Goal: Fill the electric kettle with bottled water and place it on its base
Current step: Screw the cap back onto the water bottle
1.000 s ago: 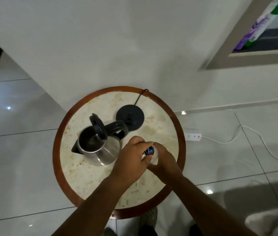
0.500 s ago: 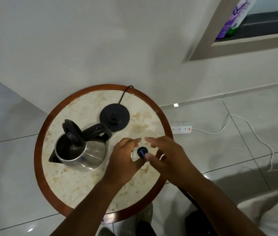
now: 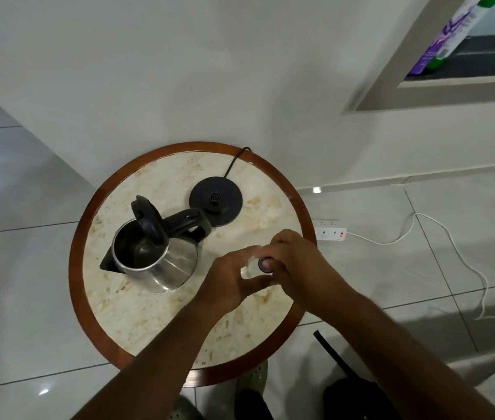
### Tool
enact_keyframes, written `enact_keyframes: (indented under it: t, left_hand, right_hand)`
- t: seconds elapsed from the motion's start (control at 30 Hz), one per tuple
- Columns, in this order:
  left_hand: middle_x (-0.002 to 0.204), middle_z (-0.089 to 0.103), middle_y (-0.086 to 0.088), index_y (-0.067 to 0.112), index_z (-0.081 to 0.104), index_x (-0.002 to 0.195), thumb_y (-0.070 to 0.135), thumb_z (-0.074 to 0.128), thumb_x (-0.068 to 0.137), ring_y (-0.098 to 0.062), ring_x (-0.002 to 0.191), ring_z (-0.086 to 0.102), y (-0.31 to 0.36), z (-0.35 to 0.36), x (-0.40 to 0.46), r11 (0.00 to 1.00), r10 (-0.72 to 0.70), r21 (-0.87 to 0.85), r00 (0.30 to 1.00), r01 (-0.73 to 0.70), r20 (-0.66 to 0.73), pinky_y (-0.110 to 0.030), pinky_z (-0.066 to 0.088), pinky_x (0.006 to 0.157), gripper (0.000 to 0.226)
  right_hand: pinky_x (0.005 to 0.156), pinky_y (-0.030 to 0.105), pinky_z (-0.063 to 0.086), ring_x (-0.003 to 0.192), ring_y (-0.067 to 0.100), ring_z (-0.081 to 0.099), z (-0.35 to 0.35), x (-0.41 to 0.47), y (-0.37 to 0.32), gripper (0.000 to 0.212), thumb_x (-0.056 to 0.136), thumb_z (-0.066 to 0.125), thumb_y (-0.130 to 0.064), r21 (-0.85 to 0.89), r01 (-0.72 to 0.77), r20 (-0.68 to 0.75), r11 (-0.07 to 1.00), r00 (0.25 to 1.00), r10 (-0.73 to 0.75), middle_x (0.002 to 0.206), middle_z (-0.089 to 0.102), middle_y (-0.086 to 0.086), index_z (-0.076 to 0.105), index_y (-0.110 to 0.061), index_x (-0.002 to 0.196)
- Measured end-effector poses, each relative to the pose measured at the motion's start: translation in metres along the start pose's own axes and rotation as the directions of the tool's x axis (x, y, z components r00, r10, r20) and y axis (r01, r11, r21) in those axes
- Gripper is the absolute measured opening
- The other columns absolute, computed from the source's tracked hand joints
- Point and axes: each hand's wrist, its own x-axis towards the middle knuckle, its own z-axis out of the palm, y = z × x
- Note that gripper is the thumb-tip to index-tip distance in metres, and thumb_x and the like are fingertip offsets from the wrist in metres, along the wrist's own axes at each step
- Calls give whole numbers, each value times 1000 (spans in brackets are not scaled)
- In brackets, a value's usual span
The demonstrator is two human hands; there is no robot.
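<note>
Since half a second ago the right hand (image 3: 293, 262), then open with fingers spread beside the cap (image 3: 265, 264), has closed its fingertips onto it, while the left hand (image 3: 230, 278) stays wrapped around the clear bottle (image 3: 247, 269) standing on the round table (image 3: 137, 301). Judgement: cap twist under way, nothing poured yet. The kettle (image 3: 152, 256) sits lid-up and looks empty, left of the bottle, off its base (image 3: 215, 200), which lies just behind its handle.

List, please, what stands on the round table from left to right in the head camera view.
kettle with its lid open → left hand → water bottle → right hand. The base sits further back, overlapping these.
</note>
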Motion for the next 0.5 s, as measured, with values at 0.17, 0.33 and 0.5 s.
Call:
enact_keyframes:
  t: [0.17,0.33,0.5]
  left_hand:
    - [132,63,-2,21,56,133,56,71,66,-19,120,59,-4,-2,0,999,-15,31,1000,14,16,-45,49,101,77]
    - [134,62,4,27,53,134,64,72,62,-16,121,58,-8,4,4,984,-15,178,997,1,76,-32,48,101,83]
    - [137,59,1,25,48,137,46,76,72,-20,123,57,-15,6,5,958,28,286,999,-34,26,-27,46,99,74]
  right_hand:
    - [81,16,47,90,17,60,3,-10,-2,27,89,61,-20,41,26,8,999,1000,-26,115,57,5,63,-11,114]
    - [71,20,42,78,12,55,-4,-9,3,37,89,57,-44,-133,-49,43,990,998,55,104,60,3,61,-11,106]
    - [82,27,46,97,19,61,-2,-14,2,53,84,64,-44,-44,-51,72,998,996,55,119,61,6,48,-20,128]
